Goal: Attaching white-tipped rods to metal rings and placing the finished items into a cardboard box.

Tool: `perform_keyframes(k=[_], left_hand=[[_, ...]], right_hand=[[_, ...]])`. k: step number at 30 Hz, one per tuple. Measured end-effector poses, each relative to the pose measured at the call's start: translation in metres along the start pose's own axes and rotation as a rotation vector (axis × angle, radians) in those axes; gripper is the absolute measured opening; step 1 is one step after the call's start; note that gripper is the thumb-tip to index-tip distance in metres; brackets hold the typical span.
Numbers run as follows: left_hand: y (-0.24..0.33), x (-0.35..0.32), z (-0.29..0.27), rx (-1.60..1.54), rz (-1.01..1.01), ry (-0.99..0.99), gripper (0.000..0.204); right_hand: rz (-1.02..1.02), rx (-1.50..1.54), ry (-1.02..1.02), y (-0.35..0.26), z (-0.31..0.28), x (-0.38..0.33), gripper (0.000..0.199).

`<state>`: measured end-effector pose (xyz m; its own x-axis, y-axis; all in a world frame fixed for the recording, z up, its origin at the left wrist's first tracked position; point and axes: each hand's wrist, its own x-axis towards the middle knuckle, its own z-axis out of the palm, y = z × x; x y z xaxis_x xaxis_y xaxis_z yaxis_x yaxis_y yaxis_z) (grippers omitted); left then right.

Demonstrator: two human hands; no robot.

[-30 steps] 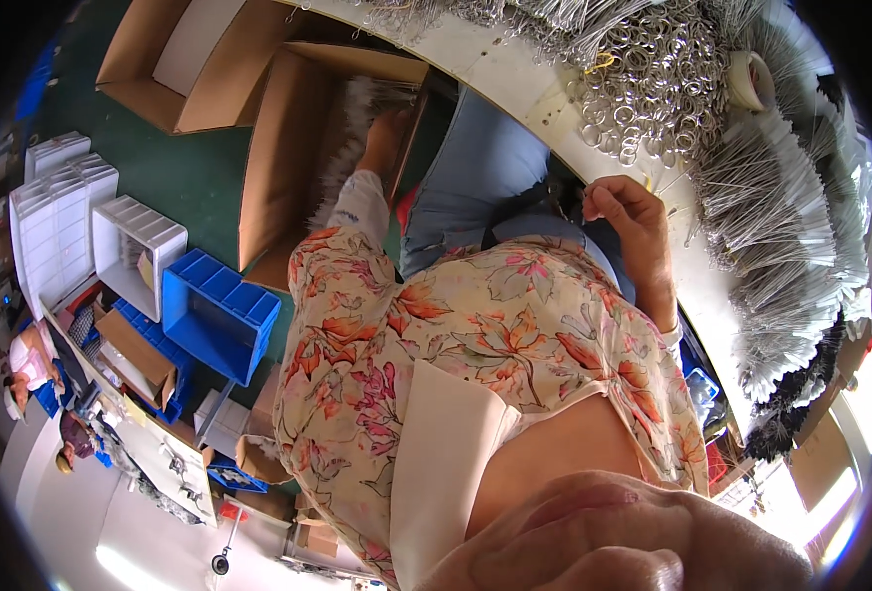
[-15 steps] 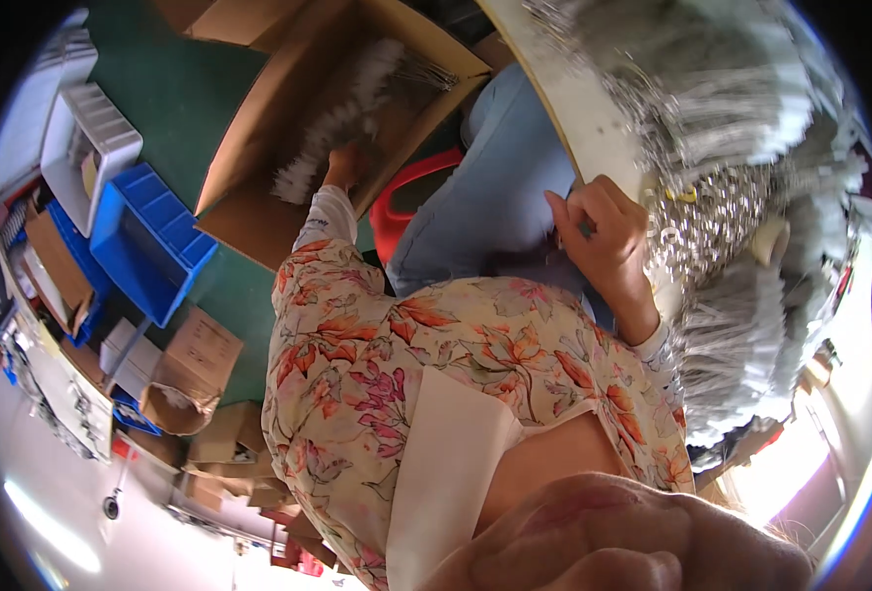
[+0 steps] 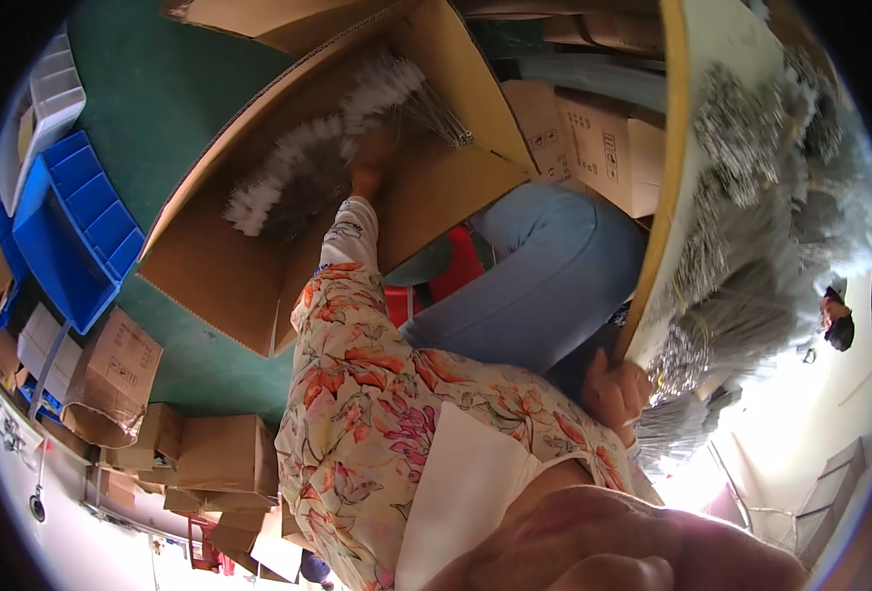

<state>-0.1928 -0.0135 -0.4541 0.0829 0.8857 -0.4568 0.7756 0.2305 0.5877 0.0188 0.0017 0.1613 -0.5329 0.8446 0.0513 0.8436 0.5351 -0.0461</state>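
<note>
My left hand [image 3: 369,165] reaches deep into a large open cardboard box [image 3: 209,281] on my left. It is among thin wire brushes with white bristles [image 3: 303,153], which lie in a long row inside. Shadow and the brushes hide its fingers, so its grip does not show. On the right, my right hand [image 3: 615,396] is closed at the yellow-edged table's rim [image 3: 643,286], its fingers curled against the edge. Heaps of similar wire brushes [image 3: 741,236] with grey-looking bristles and shiny stems cover the table beside it.
A blue plastic bin [image 3: 76,231] and a white-grey crate [image 3: 54,89] are at the far left. Several cardboard cartons [image 3: 224,453] are stacked at lower left. Another carton [image 3: 594,148] stands beyond my knee, and part of a red stool [image 3: 456,261] shows under me.
My body has leaned left and my left hand remains among the brushes in the box. My right hand, earlier raised beside the table with its thumb out, is now lower against the rim.
</note>
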Motion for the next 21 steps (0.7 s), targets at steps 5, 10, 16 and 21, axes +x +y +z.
perform_keyframes(k=[5, 10, 16, 21], left_hand=[[-0.016, -0.006, 0.039, -0.163, -0.084, 0.168, 0.029], [-0.006, 0.020, 0.036, 0.081, -0.013, 0.117, 0.030], [0.026, 0.031, 0.032, -0.083, -0.079, 0.105, 0.033], [0.058, 0.032, 0.019, -0.596, -0.330, 0.192, 0.036]], right_hand=[[-0.010, -0.095, -0.082, -0.029, -0.035, -0.006, 0.010], [-0.013, -0.129, -0.114, -0.034, -0.040, 0.007, 0.010], [0.010, -0.184, -0.146, -0.038, -0.044, 0.018, 0.011], [0.043, -0.183, -0.138, -0.033, -0.045, 0.005, 0.011]])
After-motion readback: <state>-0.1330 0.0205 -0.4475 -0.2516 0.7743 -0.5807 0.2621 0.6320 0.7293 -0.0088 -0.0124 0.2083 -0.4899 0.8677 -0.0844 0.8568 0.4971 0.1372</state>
